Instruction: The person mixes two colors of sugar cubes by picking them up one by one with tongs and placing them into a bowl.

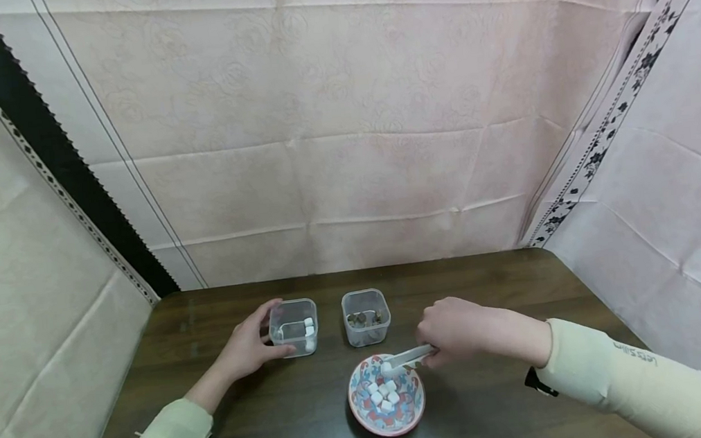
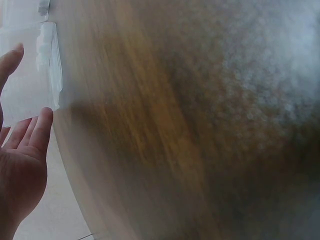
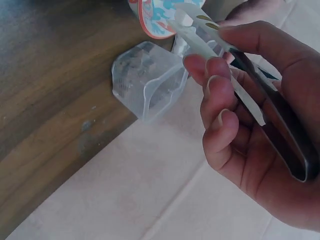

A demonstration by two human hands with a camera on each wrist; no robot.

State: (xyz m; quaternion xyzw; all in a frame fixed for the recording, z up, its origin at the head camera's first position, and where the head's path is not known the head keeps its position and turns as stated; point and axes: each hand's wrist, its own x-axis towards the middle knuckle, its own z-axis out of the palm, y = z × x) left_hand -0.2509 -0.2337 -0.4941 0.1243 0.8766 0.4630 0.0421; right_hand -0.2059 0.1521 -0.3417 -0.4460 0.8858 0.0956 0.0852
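My left hand grips a clear plastic container at its left side, thumb at the near edge and fingers toward the far edge. Several white cubes lie along the container's right side. In my right hand is a pair of tongs with pale tips and dark handles, its tips over a patterned bowl. Between the tips in the right wrist view shows a white cube. More white cubes are gathered in the bowl's middle.
A second clear container with small dark pieces inside stands behind the bowl, right of the held one. Everything rests on a dark brown wooden table. Pale cloth hangs behind the table and along both sides.
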